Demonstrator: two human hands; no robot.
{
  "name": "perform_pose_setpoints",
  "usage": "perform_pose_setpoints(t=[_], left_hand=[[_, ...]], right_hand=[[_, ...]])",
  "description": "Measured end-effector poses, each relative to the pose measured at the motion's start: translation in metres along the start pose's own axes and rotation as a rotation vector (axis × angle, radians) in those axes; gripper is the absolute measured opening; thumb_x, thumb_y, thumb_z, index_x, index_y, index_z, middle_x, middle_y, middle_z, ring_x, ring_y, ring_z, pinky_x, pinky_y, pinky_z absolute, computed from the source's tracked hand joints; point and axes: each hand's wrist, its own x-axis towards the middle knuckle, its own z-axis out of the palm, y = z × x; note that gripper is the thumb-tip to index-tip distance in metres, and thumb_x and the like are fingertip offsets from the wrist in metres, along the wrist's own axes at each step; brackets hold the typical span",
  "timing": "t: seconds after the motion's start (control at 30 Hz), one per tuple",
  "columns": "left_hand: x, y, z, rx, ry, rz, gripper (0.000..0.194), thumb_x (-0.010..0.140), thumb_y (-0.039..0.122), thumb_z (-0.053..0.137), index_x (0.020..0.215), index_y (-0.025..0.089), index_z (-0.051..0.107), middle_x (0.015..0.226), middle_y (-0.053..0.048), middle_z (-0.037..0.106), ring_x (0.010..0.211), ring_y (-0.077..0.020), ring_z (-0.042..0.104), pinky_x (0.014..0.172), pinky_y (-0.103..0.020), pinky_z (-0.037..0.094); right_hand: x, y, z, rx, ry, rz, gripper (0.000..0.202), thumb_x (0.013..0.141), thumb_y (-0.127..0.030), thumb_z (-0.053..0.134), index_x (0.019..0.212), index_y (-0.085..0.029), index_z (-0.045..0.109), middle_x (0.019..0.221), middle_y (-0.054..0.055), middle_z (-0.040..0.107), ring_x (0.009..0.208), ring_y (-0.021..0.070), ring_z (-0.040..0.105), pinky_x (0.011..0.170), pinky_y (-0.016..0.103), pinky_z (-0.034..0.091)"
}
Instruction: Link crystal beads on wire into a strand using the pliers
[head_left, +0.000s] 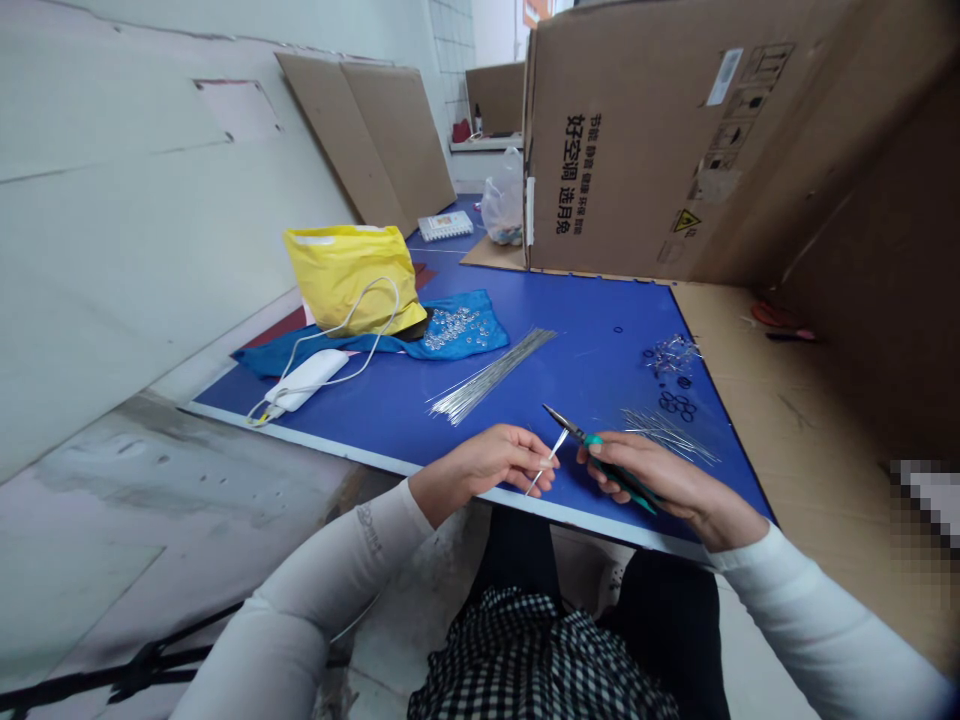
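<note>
Between the fingertips of my left hand (pixel 517 460) is a thin bundle of silvery wires (pixel 559 440), slanting up to the right. My right hand (pixel 645 470) grips pliers (pixel 594 442) with green handles and a dark pointed nose. The nose points up and left, close to the wires' upper end; whether it touches them I cannot tell. Beyond my left hand lies a larger bundle of straight wires (pixel 495 375). More loose wires (pixel 667 432) lie just past my right hand, near several dark rings (pixel 677 405) and a pile of small wire pieces (pixel 673 355).
The blue table (pixel 577 375) bears a yellow bag (pixel 352 275), a white power bank (pixel 307 382) with a cable, and a blue cloth (pixel 480 335) with small clear pieces. A large cardboard box (pixel 637 160) rises behind. Red-handled scissors (pixel 780 318) lie on cardboard at right.
</note>
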Motion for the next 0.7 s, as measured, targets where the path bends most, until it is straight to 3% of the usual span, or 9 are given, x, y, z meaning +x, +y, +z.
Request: perform_pose_setpoints(t=[0.4,0.7], left_hand=[[0.000,-0.003,-0.004,-0.019,0.011,-0.008,0.033,0.058,0.030,0.087,0.078,0.010,0.071,0.070,-0.007,0.069,0.064,-0.0160,0.067,0.061,-0.028,0.052],[-0.003,-0.009,-0.011,0.005,0.075,-0.007,0.040,0.053,0.033,0.089,0.078,0.009,0.068,0.070,-0.007,0.069,0.062,-0.0166,0.067,0.060,-0.028,0.052]], right_hand=[[0.006,0.010,0.008,-0.016,0.083,0.026,0.033,0.084,-0.048,0.059,0.073,-0.019,0.049,0.065,-0.004,0.045,0.050,0.0074,0.039,0.044,0.022,0.030],[0.012,0.013,0.004,0.145,-0.037,0.026,0.030,0.084,-0.046,0.060,0.082,-0.017,0.058,0.066,-0.002,0.051,0.052,0.0086,0.043,0.047,0.023,0.033]])
